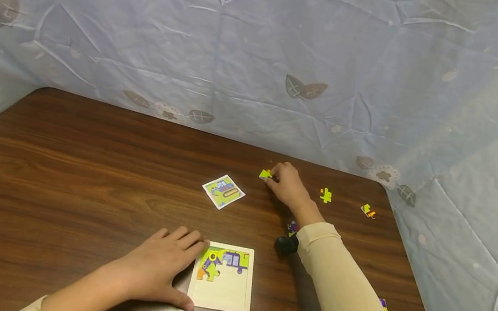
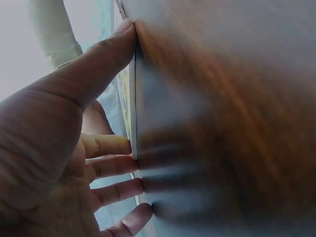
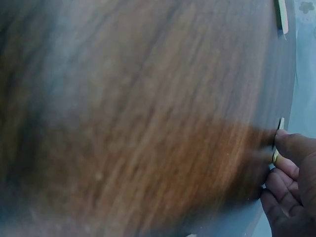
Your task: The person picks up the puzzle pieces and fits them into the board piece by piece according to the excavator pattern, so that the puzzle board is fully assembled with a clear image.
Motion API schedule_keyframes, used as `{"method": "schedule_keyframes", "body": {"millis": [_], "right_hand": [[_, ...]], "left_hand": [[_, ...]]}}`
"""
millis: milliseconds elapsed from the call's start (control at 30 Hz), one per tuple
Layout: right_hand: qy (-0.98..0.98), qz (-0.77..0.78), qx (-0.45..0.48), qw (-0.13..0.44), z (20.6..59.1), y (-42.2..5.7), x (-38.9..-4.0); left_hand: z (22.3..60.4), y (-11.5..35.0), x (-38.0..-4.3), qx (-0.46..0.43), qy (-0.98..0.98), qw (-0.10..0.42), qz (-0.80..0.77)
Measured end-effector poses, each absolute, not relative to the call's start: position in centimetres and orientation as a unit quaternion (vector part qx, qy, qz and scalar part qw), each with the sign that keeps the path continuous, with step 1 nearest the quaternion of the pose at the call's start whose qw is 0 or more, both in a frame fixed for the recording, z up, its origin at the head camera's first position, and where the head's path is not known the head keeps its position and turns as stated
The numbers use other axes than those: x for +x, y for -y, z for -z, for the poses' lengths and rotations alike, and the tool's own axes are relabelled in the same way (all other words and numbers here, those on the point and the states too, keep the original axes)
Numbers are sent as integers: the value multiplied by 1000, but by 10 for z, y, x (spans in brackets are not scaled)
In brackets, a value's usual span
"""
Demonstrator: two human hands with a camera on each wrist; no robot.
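Observation:
A square puzzle board [image 1: 226,299] with a pale rim lies near the front of the table, several joined pieces along its top and left. My left hand [image 1: 163,264] rests at the board's left edge, fingers spread, thumb by its lower corner; in the left wrist view the thumb and fingertips touch the edge. Farther back, my right hand [image 1: 290,186] pinches a yellow-green puzzle piece [image 1: 265,174] at the tabletop. Seen from the right wrist, that piece [image 3: 281,123] is edge-on by the thumb, its face hidden.
A picture card [image 1: 223,192] of an excavator lies behind the board. Loose pieces lie to the right: a green one [image 1: 326,195], a green-orange one [image 1: 368,211], a purple one [image 1: 293,228] beside the right wrist, and another [image 1: 384,305] partly behind the sleeve. A curtain [image 1: 253,69] borders the table.

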State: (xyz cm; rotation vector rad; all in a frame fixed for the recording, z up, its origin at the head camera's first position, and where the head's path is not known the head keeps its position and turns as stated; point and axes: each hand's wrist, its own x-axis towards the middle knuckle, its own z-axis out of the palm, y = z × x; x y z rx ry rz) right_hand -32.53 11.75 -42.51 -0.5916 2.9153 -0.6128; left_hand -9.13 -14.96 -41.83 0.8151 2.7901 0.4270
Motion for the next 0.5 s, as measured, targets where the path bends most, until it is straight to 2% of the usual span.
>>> {"method": "schedule_keyframes", "body": {"millis": [200,500], "right_hand": [[-961,190,-195,54,415,-123,-325],[-950,214,-221,48,371,-125,-320]], "left_hand": [[418,148,-92,284,-943,96,-144],[418,148,-92,273,-944,108,-148]]}}
